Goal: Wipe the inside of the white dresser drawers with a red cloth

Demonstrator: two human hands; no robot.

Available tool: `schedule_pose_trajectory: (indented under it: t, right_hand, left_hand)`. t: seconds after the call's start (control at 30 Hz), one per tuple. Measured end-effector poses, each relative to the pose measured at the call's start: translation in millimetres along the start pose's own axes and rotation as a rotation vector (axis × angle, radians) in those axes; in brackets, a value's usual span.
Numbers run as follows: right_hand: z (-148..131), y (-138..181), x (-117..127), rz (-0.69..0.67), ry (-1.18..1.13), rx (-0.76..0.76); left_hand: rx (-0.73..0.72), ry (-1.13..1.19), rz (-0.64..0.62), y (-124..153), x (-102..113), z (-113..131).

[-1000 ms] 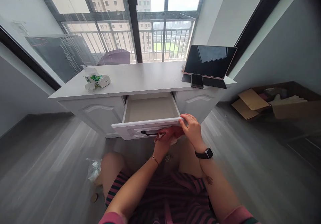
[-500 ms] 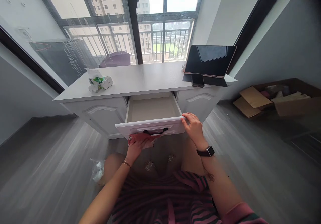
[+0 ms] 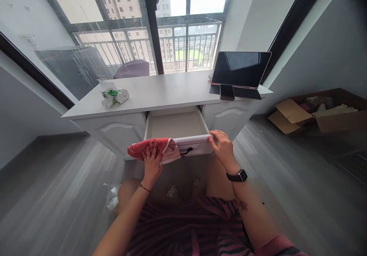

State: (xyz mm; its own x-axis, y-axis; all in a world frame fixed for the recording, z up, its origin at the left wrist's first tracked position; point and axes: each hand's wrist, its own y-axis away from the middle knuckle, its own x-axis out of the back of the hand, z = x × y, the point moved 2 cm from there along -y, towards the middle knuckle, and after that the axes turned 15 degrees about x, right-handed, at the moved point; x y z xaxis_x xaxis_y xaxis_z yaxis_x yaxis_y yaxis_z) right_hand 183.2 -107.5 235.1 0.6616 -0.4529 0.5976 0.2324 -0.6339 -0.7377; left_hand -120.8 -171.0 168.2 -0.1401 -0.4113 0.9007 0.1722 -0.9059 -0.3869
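A white drawer (image 3: 197,145) is pulled out of the white cabinet, with a dark handle (image 3: 187,151) on its front. My left hand (image 3: 152,162) holds a red and pink cloth (image 3: 138,147) against the left part of the drawer front, fingers pressed on it. The cloth folds up over the drawer's top edge and hides the left end of the handle. At the drawer's right front corner, my right hand (image 3: 223,149) grips the top edge with thumb and fingers.
On the cabinet top (image 3: 169,91) stand a tissue pack (image 3: 116,95), a propped tablet (image 3: 242,69) and a phone (image 3: 227,92). An open cardboard box (image 3: 338,120) sits on the floor at right. A clear plastic bag (image 3: 111,196) lies beside my left leg.
My left hand and the cloth have moved up and left, from below the handle to the drawer's top edge. The right hand keeps its grip on the corner.
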Motion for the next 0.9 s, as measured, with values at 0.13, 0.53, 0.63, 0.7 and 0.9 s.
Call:
schedule_pose_trajectory:
  t: [0.13,0.53,0.63,0.7,0.9]
  right_hand:
    - [-0.7,-0.5,-0.5,-0.001,0.007,0.002]
    - [0.5,-1.0,-0.2,-0.025,0.028,0.019]
    - [0.3,-0.9,-0.7,-0.017,0.032,0.024]
    - [0.1,-0.9,-1.0,-0.014,0.031,0.024]
    - [-1.8,0.6,-4.9,-0.003,0.048,0.028]
  left_hand:
    - [-0.182,0.034,-0.095,-2.9,-7.9,54.4]
    - [-0.465,0.11,-0.184,-11.1,-15.4,112.0]
    - [-0.462,0.102,-0.148,-13.3,-6.1,92.8]
    - [-0.431,0.077,-0.125,-14.2,0.5,72.5]
    - [-0.18,-0.042,-0.007,-13.0,16.5,-7.1]
